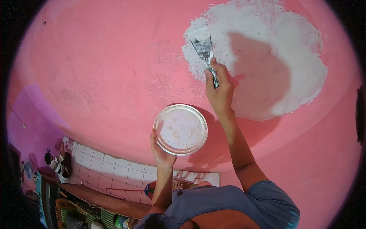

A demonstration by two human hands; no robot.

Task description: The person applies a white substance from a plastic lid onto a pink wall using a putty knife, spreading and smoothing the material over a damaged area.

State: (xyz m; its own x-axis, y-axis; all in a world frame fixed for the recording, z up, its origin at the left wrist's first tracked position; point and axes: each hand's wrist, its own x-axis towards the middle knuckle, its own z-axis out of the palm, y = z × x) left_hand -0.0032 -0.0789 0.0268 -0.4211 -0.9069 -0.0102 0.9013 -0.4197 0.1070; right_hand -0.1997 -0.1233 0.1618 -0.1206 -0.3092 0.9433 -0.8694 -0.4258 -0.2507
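Note:
My right hand (219, 86) grips the handle of a putty knife (203, 45) whose metal blade, smeared with white filler, lies against the pink wall at the left edge of a large white patch of filler (274, 49). My left hand (161, 152) holds a round shallow plate (180, 129) by its lower left rim, tilted toward me. The plate is coated with pale filler residue. It sits lower and left of the knife, apart from the wall patch.
The pink wall (106, 68) fills most of the view. Below lies a white tiled floor (110, 168) with a stuffed toy (57, 162) at the left, a red-handled tool (126, 189), a wooden bench edge (103, 200) and baskets at the lower left.

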